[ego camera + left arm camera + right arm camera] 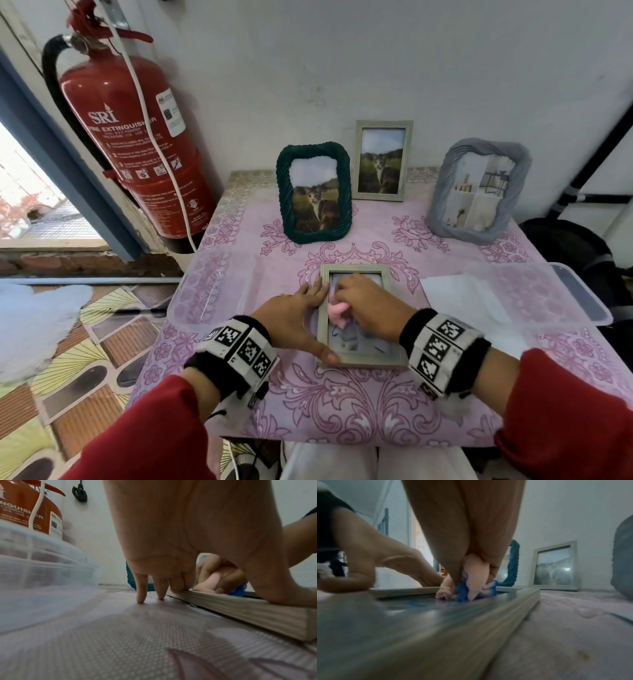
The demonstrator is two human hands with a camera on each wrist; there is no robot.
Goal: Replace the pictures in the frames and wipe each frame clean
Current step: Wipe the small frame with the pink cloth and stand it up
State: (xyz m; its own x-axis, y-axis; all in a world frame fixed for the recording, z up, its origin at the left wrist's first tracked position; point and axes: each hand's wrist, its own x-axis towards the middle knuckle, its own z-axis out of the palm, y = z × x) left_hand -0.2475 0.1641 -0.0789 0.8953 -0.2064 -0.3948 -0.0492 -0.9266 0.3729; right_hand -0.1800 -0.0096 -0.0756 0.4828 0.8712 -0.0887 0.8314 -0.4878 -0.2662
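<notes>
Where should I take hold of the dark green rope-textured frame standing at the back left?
Probably by its two long side edges, from above: the dark green rope-textured frame stands upright and leans back, with open tablecloth either side.

Sleeves: you wear red long sleeves (161,425), pushed up short of both wrists.
Wristbands: black knit band (445,346) on each wrist, under the camera mount.
Markers: white blocks (245,349) printed with black square codes wrap both bands.
Cord: thin black cord (214,414) hangs off your left band.
Legs: pale trousers (342,462) below the table edge.
</notes>
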